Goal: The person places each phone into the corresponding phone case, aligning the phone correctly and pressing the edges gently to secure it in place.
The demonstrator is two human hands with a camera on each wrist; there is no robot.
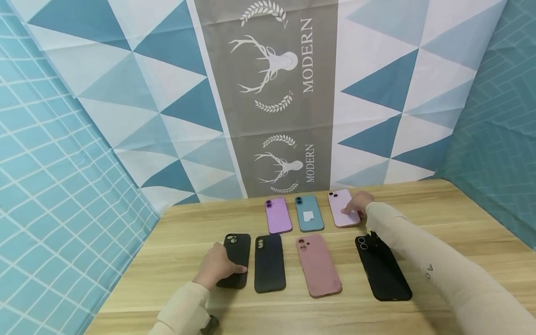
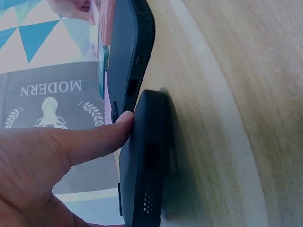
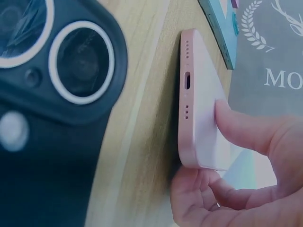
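Observation:
At the left, my left hand [image 1: 217,266] grips a black phone case [image 1: 239,251] lying on the table. Its thumb [image 2: 102,142] reaches across to the right edge in the left wrist view; the fingertips on the far side are mostly hidden. My right hand [image 1: 358,204] pinches the lower right side of a pale pink phone [image 1: 340,204], which lies back up in the far row. In the right wrist view, the thumb presses its back and curled fingers touch its side, with the charging port end [image 3: 187,94] facing the camera.
A dark phone case [image 1: 270,267], a pink case [image 1: 319,270] and a black-cased phone [image 1: 387,274] continue the near row. Behind them lie a purple phone [image 1: 278,216] and a blue phone [image 1: 310,209] with a white sticker. Patterned cloth [image 1: 272,116] hangs behind the wooden table [image 1: 259,316].

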